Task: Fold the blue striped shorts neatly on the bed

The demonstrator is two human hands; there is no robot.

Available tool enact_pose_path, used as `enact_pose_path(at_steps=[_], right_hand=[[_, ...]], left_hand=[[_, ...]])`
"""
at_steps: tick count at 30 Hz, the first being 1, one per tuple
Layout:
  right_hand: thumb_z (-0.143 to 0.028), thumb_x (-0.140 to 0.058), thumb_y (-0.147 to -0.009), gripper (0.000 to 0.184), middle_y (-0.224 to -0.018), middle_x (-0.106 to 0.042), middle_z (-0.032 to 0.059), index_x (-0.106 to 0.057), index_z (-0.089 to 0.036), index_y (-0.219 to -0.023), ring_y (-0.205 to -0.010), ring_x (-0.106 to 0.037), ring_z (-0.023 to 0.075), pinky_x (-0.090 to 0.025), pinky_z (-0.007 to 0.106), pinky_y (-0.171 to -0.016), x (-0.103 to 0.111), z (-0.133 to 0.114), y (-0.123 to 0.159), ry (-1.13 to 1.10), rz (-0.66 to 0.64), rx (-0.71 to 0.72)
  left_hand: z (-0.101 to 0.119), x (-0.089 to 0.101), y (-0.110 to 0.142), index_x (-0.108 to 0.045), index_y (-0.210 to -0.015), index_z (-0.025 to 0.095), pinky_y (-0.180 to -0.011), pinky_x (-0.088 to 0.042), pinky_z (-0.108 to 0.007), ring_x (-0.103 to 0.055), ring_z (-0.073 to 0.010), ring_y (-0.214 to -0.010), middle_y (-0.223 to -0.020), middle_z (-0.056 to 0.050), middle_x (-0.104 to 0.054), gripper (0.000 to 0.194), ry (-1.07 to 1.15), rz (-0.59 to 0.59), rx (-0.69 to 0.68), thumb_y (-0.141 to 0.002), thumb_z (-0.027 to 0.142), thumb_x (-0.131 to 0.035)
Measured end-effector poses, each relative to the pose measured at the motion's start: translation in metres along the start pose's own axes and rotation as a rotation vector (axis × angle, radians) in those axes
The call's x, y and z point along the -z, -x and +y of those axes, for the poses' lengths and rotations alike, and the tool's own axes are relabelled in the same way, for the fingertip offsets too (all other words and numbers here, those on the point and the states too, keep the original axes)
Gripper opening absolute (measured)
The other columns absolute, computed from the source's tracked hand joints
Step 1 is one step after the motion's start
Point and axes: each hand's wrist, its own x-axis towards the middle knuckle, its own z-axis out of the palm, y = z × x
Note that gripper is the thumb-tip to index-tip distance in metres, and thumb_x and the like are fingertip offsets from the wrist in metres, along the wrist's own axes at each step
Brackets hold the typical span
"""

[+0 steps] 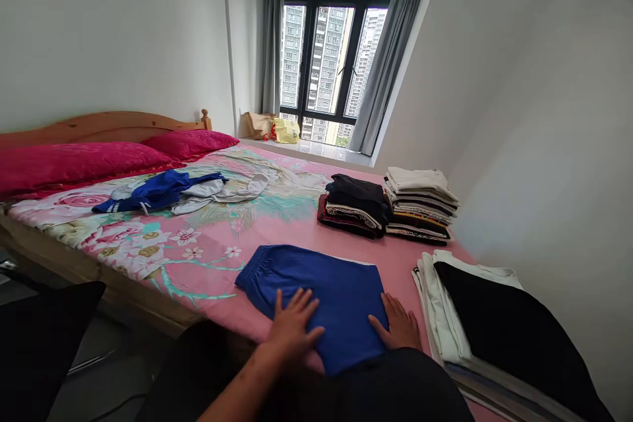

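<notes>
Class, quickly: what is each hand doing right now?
Left hand: open, flat on the blue shorts.
Right hand: open, resting on the shorts' right edge.

Bare pink bedsheet [297, 224] ahead; folded stacks [390, 204] block the right

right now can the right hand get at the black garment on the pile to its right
Probably yes. The right hand lies flat on the blue shorts, and the black garment lies on top of the pale folded pile just beside it, uncovered, with nothing standing between them.
</notes>
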Motion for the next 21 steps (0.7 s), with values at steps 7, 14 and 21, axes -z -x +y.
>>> enact_pose_path(at_steps=[7,14,21], right_hand=[[-0.067,-0.027,-0.084,0.073,-0.147,-0.025,0.0012,-0.025,-0.023,-0.143,-0.136,-0.017,0.0222,-0.016,0.050,-0.109,-0.001,0.000,0.000,-0.011,0.014,-0.009],[-0.068,-0.026,-0.083,0.074,-0.147,-0.024,0.0013,-0.025,-0.024,-0.143,-0.136,-0.017,0.0221,-0.015,0.050,-0.109,-0.005,0.002,-0.001,-0.011,0.017,-0.012],[-0.065,-0.028,-0.083,0.073,-0.147,-0.025,0.0004,-0.026,-0.023,-0.143,-0.135,-0.018,0.0217,-0.018,0.049,-0.109,-0.003,-0.001,-0.001,0.037,0.020,-0.023]], left_hand=[[-0.076,0.013,0.023,-0.040,-0.135,0.031,-0.107,0.010,-0.057,-0.031,-0.0239,-0.133,-0.143,-0.001,-0.037,0.047,-0.216,0.247,0.288,-0.089,0.038,-0.038],[-0.036,0.016,0.007,-0.057,-0.119,0.027,-0.107,0.008,-0.062,-0.040,-0.0287,-0.127,-0.132,-0.004,-0.052,0.038,-0.096,0.245,0.336,-0.085,0.028,-0.042],[0.054,-0.001,-0.045,-0.049,-0.128,0.029,-0.108,-0.015,-0.059,-0.031,-0.0267,-0.132,-0.140,-0.006,-0.044,0.045,0.200,-0.022,-0.107,-0.085,0.042,-0.048]])
